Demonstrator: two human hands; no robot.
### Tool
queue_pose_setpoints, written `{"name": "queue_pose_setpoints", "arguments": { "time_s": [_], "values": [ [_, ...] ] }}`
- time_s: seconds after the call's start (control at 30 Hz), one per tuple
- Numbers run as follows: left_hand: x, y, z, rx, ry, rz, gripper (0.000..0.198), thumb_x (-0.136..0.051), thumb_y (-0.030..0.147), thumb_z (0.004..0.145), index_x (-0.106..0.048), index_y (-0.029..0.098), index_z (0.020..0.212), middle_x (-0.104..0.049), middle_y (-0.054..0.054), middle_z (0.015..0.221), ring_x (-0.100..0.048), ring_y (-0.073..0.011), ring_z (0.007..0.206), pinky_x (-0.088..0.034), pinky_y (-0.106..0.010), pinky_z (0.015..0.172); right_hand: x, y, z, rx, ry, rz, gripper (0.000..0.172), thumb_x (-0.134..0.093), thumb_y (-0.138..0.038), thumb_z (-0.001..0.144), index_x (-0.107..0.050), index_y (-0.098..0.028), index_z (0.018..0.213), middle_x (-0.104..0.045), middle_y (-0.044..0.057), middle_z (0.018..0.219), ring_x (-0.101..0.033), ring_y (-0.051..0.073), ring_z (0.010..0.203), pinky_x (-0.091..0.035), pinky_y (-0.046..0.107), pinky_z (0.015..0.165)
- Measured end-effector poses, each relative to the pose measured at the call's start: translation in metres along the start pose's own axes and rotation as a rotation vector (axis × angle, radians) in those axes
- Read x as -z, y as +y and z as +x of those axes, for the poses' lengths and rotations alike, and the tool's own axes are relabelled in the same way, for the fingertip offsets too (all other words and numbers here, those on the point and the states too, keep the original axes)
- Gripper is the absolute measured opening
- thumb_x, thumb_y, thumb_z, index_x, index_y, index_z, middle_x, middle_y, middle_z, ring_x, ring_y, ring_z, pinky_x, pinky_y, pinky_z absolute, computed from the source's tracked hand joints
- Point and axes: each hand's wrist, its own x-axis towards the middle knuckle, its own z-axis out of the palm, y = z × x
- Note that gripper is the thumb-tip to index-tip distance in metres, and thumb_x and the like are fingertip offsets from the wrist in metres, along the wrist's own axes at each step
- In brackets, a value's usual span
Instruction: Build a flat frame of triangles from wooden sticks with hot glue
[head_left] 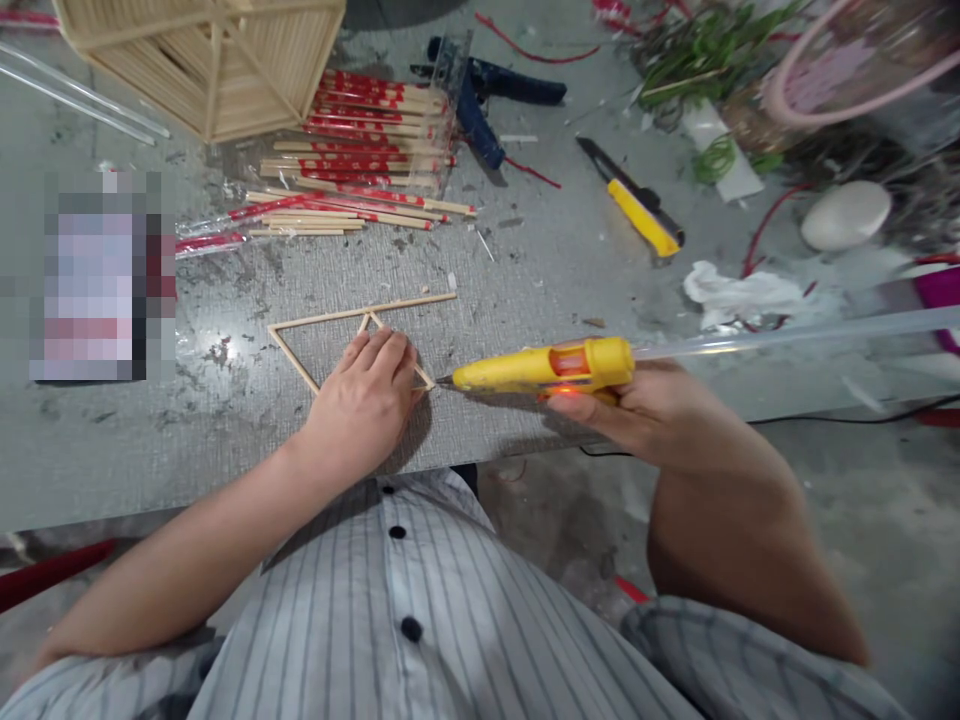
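My right hand [637, 410] grips a yellow hot glue gun [517, 368], with an orange light glowing near the trigger. A long clear glue stick [750, 338] runs out of the gun's back to the right. The gun's dark nozzle is at the right corner of a small frame of wooden chopsticks [424, 373]. My left hand [367, 385] lies over this frame, fingers bent and close together, holding the sticks against the table. Parts of the sticks are hidden under it. One long chopstick [360, 312] crosses beyond the fingers and meets another at its left end.
Chopsticks in red wrappers [382, 130] lie in a pile beyond my hands, beside a woven stick structure [210, 60]. Further right are dark-blue-handled pliers [487, 100], a yellow utility knife [637, 205], crumpled tissue [742, 295] and a white egg-shaped object [846, 215]. A pixelated patch covers something at left.
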Motion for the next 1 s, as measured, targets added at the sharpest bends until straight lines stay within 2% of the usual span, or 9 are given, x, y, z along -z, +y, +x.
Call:
{"name": "queue_pose_setpoints", "arguments": {
  "time_s": [0.17,0.4,0.7,1.0],
  "values": [
    [-0.002,0.002,0.001,-0.004,0.016,0.026,0.032,-0.044,0.017,0.099,-0.064,-0.001,0.115,-0.065,-0.022,0.117,-0.061,-0.0329,0.117,-0.051,-0.049,0.103,0.003,-0.005,0.004,-0.015,-0.055,0.054,0.059,-0.032,-0.066,0.095,-0.069,-0.022,0.083,-0.070,0.005,0.069,-0.067,0.021,0.061,-0.052,0.031,0.056],
    [-0.001,0.001,-0.001,0.010,0.001,-0.011,0.031,-0.045,0.017,0.098,-0.064,0.001,0.117,-0.064,-0.022,0.118,-0.060,-0.0324,0.120,-0.050,-0.050,0.104,0.004,-0.011,0.007,0.109,0.050,-0.009,0.065,-0.031,-0.064,0.097,-0.074,-0.016,0.091,-0.076,0.010,0.080,-0.072,0.021,0.069,-0.055,0.028,0.059],
    [-0.001,0.003,-0.001,0.018,0.002,0.035,0.032,-0.041,0.018,0.099,-0.063,0.002,0.116,-0.064,-0.020,0.120,-0.061,-0.0312,0.119,-0.050,-0.047,0.104,0.005,-0.011,0.008,0.037,-0.017,-0.023,0.061,-0.031,-0.065,0.096,-0.070,-0.021,0.079,-0.071,0.006,0.068,-0.066,0.020,0.061,-0.051,0.029,0.055],
    [-0.001,0.004,0.000,0.039,-0.016,-0.027,0.031,-0.043,0.017,0.098,-0.064,0.002,0.116,-0.064,-0.022,0.121,-0.059,-0.0323,0.121,-0.050,-0.051,0.105,0.008,-0.019,0.012,0.018,-0.029,-0.073,0.068,-0.026,-0.071,0.094,-0.063,-0.021,0.068,-0.066,0.006,0.059,-0.060,0.018,0.053,-0.045,0.030,0.051]
  ]
}}
